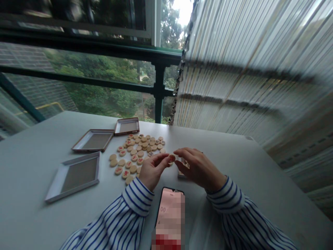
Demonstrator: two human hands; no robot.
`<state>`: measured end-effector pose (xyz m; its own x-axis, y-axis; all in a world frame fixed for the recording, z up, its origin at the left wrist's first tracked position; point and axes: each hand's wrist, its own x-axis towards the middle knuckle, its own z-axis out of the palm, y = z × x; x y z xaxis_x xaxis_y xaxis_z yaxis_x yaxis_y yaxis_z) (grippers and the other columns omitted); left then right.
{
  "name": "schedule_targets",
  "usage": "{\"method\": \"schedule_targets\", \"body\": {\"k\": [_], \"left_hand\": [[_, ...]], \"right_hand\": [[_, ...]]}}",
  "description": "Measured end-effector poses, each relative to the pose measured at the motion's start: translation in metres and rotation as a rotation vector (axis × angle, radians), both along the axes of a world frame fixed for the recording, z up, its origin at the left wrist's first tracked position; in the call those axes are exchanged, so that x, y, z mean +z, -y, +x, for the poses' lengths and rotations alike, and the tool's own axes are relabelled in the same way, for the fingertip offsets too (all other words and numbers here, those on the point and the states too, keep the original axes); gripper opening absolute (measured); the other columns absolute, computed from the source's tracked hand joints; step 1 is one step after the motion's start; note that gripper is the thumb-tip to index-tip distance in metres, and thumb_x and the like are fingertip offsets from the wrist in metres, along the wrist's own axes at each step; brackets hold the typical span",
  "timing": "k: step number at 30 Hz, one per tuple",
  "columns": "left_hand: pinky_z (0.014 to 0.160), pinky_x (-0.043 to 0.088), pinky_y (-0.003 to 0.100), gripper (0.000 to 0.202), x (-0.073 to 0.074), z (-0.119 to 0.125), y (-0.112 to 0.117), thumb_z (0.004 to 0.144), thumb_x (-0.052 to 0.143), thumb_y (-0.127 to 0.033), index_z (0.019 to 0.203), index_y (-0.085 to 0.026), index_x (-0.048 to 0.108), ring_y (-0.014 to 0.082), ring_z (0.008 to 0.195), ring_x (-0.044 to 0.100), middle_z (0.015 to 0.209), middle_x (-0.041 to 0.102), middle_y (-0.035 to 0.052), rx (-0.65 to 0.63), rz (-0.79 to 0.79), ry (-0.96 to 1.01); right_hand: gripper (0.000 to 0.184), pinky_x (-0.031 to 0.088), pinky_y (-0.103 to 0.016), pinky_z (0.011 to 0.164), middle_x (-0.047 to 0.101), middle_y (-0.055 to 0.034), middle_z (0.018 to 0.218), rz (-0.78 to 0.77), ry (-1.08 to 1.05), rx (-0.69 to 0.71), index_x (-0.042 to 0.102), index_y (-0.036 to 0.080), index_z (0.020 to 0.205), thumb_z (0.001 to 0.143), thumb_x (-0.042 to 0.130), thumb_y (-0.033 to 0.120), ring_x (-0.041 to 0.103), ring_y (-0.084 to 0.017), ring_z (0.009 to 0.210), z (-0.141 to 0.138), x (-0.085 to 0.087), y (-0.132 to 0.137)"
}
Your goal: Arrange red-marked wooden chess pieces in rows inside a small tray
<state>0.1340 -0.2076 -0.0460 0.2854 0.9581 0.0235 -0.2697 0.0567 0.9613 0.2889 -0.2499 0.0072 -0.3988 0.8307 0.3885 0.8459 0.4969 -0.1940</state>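
My left hand pinches a round wooden xiangqi piece with a red character between thumb and fingers. Just to its right, my right hand has thumb and forefinger spread apart close to the piece, with nothing visible between them. Partly hidden beneath the right hand is a small box with pieces in it. Beyond and left of my left hand lies a loose spread of pieces, some showing red or dark characters, others blank side up.
Two brown-rimmed trays and a white tray lie on the left of the white table. A phone lies between my forearms. Behind the table are a green railing and a string curtain.
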Motion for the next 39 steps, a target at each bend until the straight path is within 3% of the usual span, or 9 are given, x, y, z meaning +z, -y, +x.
{"method": "schedule_targets", "body": {"k": [13, 22, 32, 39], "left_hand": [[0.062, 0.052, 0.024, 0.032, -0.003, 0.000, 0.000, 0.063, 0.071, -0.031, 0.087, -0.011, 0.067, 0.0125, 0.062, 0.063, 0.073, 0.070, 0.0057, 0.052, -0.033, 0.024], [0.062, 0.052, 0.026, 0.033, 0.000, 0.000, 0.001, 0.060, 0.072, -0.034, 0.084, -0.010, 0.067, 0.0132, 0.059, 0.062, 0.070, 0.069, 0.0056, 0.049, -0.028, 0.003], [0.065, 0.051, 0.026, 0.031, -0.001, 0.000, 0.001, 0.057, 0.075, -0.029, 0.081, -0.012, 0.065, 0.0118, 0.061, 0.062, 0.070, 0.069, 0.0033, 0.003, -0.045, 0.040], [0.069, 0.051, 0.026, 0.032, -0.004, -0.001, 0.000, 0.059, 0.074, -0.027, 0.087, -0.014, 0.066, 0.0146, 0.072, 0.064, 0.077, 0.070, 0.0052, 0.023, -0.035, 0.032]], "right_hand": [[0.016, 0.044, -0.023, 0.069, 0.066, -0.0030, 0.081, -0.161, -0.195, -0.007, 0.060, 0.018, 0.094, 0.084, 0.047, 0.022, 0.060, -0.012, 0.073, 0.000, -0.004, -0.004], [0.020, 0.043, -0.022, 0.065, 0.067, -0.0038, 0.079, -0.140, -0.234, 0.003, 0.061, 0.018, 0.093, 0.086, 0.047, 0.030, 0.060, -0.011, 0.069, -0.001, -0.006, -0.005], [0.018, 0.044, -0.023, 0.066, 0.067, -0.0034, 0.082, -0.139, -0.250, 0.035, 0.061, 0.018, 0.095, 0.084, 0.050, 0.026, 0.060, -0.012, 0.071, -0.001, -0.009, -0.006], [0.019, 0.045, -0.024, 0.069, 0.067, -0.0047, 0.084, -0.098, -0.224, 0.024, 0.061, 0.018, 0.099, 0.083, 0.051, 0.021, 0.061, -0.013, 0.076, 0.000, -0.011, -0.006]]}}
